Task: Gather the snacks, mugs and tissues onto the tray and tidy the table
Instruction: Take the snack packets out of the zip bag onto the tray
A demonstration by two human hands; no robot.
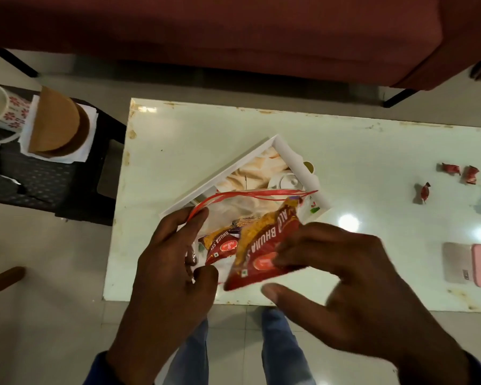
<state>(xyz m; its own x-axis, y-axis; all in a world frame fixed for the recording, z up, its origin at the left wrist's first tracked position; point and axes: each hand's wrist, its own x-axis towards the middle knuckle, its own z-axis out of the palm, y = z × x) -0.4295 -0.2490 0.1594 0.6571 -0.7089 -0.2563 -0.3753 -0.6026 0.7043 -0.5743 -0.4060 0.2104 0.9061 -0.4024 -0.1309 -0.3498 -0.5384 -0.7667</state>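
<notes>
My left hand point(172, 262) pinches the red-edged mouth of a clear zip bag point(233, 201) held above the white-rimmed tray point(295, 162). One red snack packet point(221, 245) lies inside the bag. My right hand point(345, 279) grips a second red snack packet point(264, 245) at the bag's opening. Three red wrapped candies point(451, 169) lie on the white table point(192, 151) at the right. A flowered mug point(3, 107) and a tissue stack point(61, 129) under a brown round holder stand on a dark stool at the left.
A maroon sofa point(233, 31) runs along the far side. A pink phone and case point(472, 263) lie at the table's right edge. The dark plastic stool point(47, 182) stands left of the table. My legs point(278, 345) are below the near edge.
</notes>
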